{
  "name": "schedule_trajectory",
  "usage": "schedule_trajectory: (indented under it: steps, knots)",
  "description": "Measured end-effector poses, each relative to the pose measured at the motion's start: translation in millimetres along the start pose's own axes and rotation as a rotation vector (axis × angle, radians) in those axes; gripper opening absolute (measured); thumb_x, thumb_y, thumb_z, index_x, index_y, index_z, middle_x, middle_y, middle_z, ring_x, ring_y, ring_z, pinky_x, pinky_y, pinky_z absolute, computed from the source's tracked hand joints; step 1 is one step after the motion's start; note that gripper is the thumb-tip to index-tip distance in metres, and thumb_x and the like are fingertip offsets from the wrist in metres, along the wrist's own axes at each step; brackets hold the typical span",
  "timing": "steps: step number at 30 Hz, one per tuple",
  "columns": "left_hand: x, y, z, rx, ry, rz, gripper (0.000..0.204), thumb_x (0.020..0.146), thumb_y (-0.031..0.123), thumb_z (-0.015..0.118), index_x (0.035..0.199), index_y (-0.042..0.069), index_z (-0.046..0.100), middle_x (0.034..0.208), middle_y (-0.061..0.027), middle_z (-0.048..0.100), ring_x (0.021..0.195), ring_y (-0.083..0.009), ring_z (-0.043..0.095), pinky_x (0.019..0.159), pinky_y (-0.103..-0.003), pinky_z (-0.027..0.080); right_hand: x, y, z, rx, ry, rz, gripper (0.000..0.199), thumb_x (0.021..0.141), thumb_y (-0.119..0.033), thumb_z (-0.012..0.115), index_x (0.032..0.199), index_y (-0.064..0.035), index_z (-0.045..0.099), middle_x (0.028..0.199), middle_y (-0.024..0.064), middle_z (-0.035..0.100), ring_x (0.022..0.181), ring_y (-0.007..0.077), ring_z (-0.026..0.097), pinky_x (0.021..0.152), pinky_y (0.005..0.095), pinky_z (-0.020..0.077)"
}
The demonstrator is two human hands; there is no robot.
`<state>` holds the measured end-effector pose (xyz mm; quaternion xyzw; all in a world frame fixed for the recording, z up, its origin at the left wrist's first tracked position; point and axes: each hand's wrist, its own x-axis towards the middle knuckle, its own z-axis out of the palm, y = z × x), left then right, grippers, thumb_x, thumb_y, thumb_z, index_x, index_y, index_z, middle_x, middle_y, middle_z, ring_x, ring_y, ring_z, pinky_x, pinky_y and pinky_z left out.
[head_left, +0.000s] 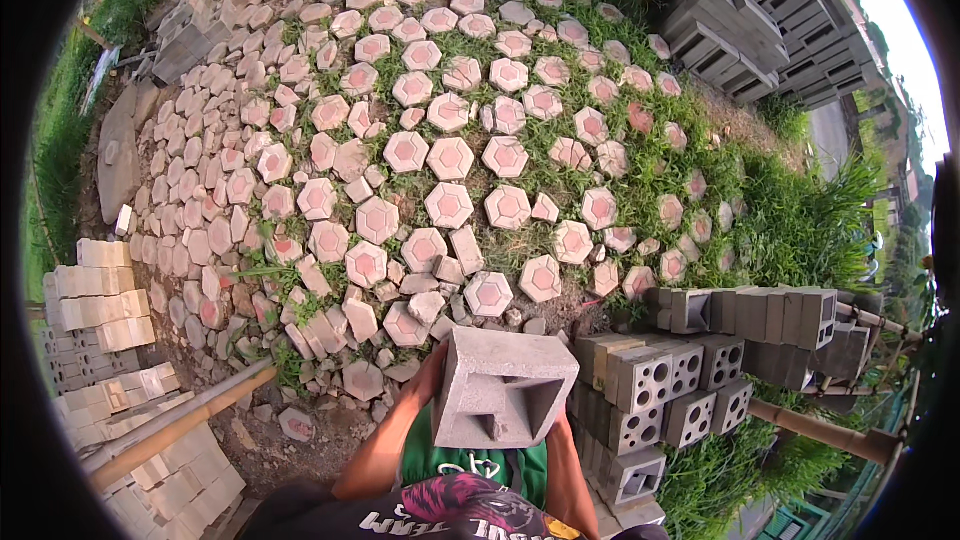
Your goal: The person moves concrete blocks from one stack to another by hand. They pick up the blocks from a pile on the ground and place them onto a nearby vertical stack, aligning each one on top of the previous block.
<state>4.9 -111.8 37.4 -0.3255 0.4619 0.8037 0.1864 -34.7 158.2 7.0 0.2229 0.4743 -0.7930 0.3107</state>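
A grey hollow concrete block (556,364) is held up in front of my green and dark shirt, its open cavities facing up toward me. My left hand (432,370) grips the block's left side, the fingers mostly hidden behind it. Along the right side my right hand (562,418) presses against the block, largely covered by it. Both forearms rise from the lower edge. Just beyond the block, hexagonal paving stones (489,294) with reddish centres lie on the ground.
To the right stand stacked concrete blocks with round holes (640,383), with a bamboo pole (820,428) beside them. Pale blocks (105,310) are piled at the left, near another pole (185,420). More grey blocks (740,30) fill the far right. Grass (780,205) grows between the pavers.
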Motion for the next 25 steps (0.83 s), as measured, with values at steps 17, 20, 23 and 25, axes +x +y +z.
schedule_trajectory:
  steps: [17, 20, 23, 25]
  knots:
    - [203.0, 174.6, 169.1, -0.303, -0.062, 0.189, 0.068, 0.098, 0.053, 0.024, 0.140, 0.000, 0.036, 0.138, -0.0100, 0.044, 0.125, -0.0195, 0.040, 0.106, -0.032, 0.028, 176.6, -289.9, -8.4, -0.145, -0.157, -0.127, 0.043, 0.096, -0.028, 0.044, 0.129, -0.0010, 0.047, 0.119, 0.0098, 0.058, 0.103, 0.0185, 0.058, 0.088, 0.0339, 0.0483]
    - [228.3, 218.0, 198.7, -0.199, -0.048, 0.194, 0.069, 0.098, 0.054, 0.021, 0.139, 0.001, 0.039, 0.137, -0.0109, 0.045, 0.125, -0.0189, 0.040, 0.106, -0.032, 0.028, 209.1, -317.2, -7.1, -0.131, -0.118, -0.206, 0.047, 0.097, -0.028, 0.043, 0.136, -0.0029, 0.041, 0.130, 0.0111, 0.051, 0.113, 0.0216, 0.053, 0.095, 0.0359, 0.0444]
    - [248.4, 258.5, 213.7, -0.068, 0.019, 0.259, 0.072, 0.097, 0.057, 0.021, 0.136, 0.000, 0.043, 0.134, -0.0116, 0.048, 0.124, -0.0201, 0.042, 0.105, -0.032, 0.030, 240.4, -345.9, 1.9, -0.130, -0.159, -0.162, 0.046, 0.095, -0.023, 0.050, 0.135, -0.0027, 0.040, 0.132, 0.0067, 0.046, 0.118, 0.0183, 0.044, 0.102, 0.0328, 0.0366]
    - [280.8, 280.8, 214.3, -0.034, 0.081, 0.248, 0.077, 0.095, 0.060, 0.020, 0.126, -0.002, 0.054, 0.124, -0.0141, 0.058, 0.117, -0.0229, 0.049, 0.103, -0.033, 0.031, 270.4, -366.7, 17.7, -0.117, -0.249, -0.177, 0.049, 0.095, -0.024, 0.050, 0.137, -0.0018, 0.037, 0.134, 0.0045, 0.045, 0.118, 0.0184, 0.044, 0.104, 0.0327, 0.0350]
